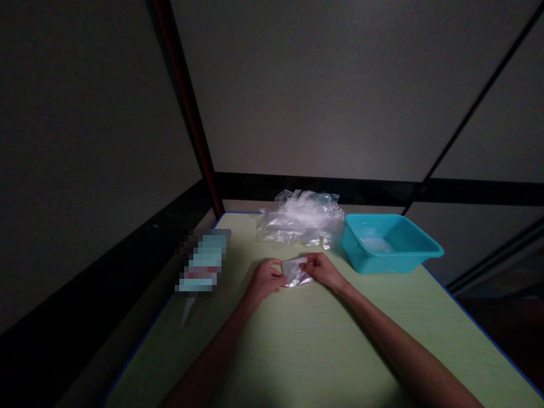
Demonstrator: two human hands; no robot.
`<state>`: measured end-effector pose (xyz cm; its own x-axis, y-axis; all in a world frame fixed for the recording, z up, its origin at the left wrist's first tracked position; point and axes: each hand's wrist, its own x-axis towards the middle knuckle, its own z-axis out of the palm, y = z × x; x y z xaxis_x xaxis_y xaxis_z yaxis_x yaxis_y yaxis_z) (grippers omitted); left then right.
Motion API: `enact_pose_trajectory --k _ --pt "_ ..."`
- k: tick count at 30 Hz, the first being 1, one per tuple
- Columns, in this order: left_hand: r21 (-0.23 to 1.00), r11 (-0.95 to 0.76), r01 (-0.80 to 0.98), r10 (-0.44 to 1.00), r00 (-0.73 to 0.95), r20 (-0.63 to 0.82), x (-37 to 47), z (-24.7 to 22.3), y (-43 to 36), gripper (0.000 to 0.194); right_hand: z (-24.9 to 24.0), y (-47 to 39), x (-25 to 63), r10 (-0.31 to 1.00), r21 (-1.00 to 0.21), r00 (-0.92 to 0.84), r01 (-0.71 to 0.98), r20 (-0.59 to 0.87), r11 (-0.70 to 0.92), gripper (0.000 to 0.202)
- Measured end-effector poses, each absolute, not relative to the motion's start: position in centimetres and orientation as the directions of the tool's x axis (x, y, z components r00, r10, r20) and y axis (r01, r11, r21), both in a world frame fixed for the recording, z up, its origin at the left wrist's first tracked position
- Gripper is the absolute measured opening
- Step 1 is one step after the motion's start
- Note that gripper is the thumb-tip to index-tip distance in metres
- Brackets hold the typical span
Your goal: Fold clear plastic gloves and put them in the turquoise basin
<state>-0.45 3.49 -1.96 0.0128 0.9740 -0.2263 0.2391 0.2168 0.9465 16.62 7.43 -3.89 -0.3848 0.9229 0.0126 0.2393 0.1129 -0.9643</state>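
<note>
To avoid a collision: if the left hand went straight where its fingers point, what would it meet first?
The left hand would first meet the small plastic piece at its fingertips; beyond it, probably the right hand.

2 hands (266, 276) | 1 plastic piece (295, 276) | 1 tub (380, 262) | 1 table (306, 340) | heaped bags (304, 218), apparently several

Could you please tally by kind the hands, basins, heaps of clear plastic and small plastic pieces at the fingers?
Hands: 2 (left hand, right hand)
Basins: 1 (turquoise basin)
Heaps: 1 (clear plastic heap)
Small pieces: 1 (plastic piece)
Total: 5
</note>
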Motion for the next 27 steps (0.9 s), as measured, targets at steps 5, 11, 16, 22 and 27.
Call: enact_pose_trajectory --k 5,11,16,22,27 --pt "0.940 0.238 0.245 0.967 0.027 -0.252 -0.6 -1.7 3.8 0.042 -3.7 6.9 16.9 0.952 -0.963 -0.305 0.247 0.033 0.112 0.023" --pt "0.938 0.243 0.246 0.965 0.038 -0.259 -0.6 -1.6 4.0 0.049 -3.9 6.5 17.0 0.965 -0.950 -0.248 0.270 0.091 0.159 0.031" --pt "0.940 0.244 0.238 0.965 0.037 -0.260 -0.5 -1.7 4.1 0.049 -3.3 5.7 17.1 0.966 -0.908 -0.177 0.342 0.190 0.241 0.029" --pt "0.947 0.238 0.216 0.966 0.052 -0.255 -0.5 -1.8 4.1 0.050 -1.7 3.1 16.1 0.788 -0.471 -0.451 0.634 0.419 0.613 0.039" --pt "0.953 0.224 0.204 0.969 0.056 -0.240 -0.6 -2.1 4.2 0.051 -2.4 1.9 15.1 0.730 -0.189 -0.626 0.709 0.272 0.679 0.056"
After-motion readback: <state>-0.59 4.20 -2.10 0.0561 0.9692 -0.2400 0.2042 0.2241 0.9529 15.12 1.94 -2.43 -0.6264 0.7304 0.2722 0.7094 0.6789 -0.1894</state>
